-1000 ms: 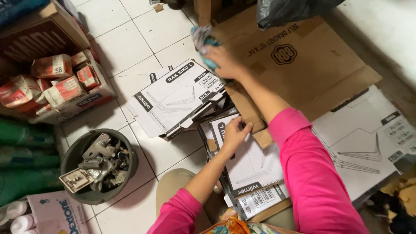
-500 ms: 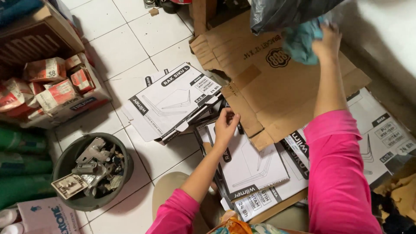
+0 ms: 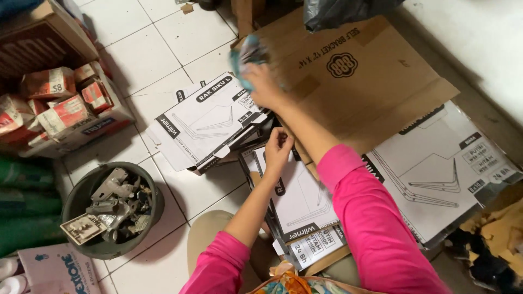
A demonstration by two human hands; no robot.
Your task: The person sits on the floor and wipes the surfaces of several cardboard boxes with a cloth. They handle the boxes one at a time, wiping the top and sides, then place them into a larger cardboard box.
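Note:
My right hand [image 3: 262, 86] presses a teal cloth [image 3: 243, 54] against the left edge of a large flattened brown cardboard sheet [image 3: 370, 71] lying on the floor. Just below it, my left hand [image 3: 279, 146] has its fingers curled on the top edge of a flat white printed box [image 3: 305, 201], which lies partly under the cardboard. A second white box [image 3: 204, 117] lies to the left of both hands. A third white box [image 3: 436, 169] sticks out from under the cardboard on the right. Both my sleeves are pink.
A dark round bucket [image 3: 73, 193] full of metal hardware stands on the white tiled floor at lower left. An open carton [image 3: 103, 126] of small red and white boxes sits at upper left, green rolls [image 3: 22, 201] below it. A black plastic bag [image 3: 338, 11] hangs at the top.
My right hand swept the cloth to the cardboard's far right, then back to its left edge. My left hand stayed at the white box's top edge and curled its fingers.

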